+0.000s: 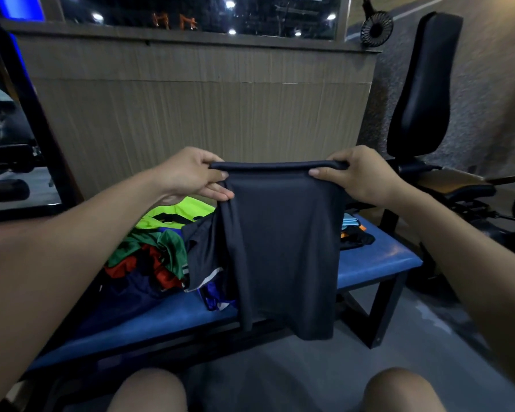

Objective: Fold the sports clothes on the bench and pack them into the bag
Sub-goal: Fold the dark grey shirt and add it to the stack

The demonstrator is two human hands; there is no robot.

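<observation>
Left hand (195, 173) and right hand (359, 173) pinch dark shorts (283, 248) by the waistband, arms extended; bench (369, 263) at 3 o'clock, possibly touching the hem.

A pair of shorts (283, 248) hangs between the left hand (194, 173) and right hand (357, 173), in front of the bench (369, 263). On the bench, a clothes pile (152, 251) lies to the left, more clothes (354, 233) to the right. Behind stands a wall panel (205, 108).

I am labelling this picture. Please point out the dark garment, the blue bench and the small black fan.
dark garment (283, 251): head view, middle of the hanging cloth.
blue bench (375, 260): head view, bare padded top at the right end.
small black fan (376, 28): head view, centre of the round grille.
</observation>
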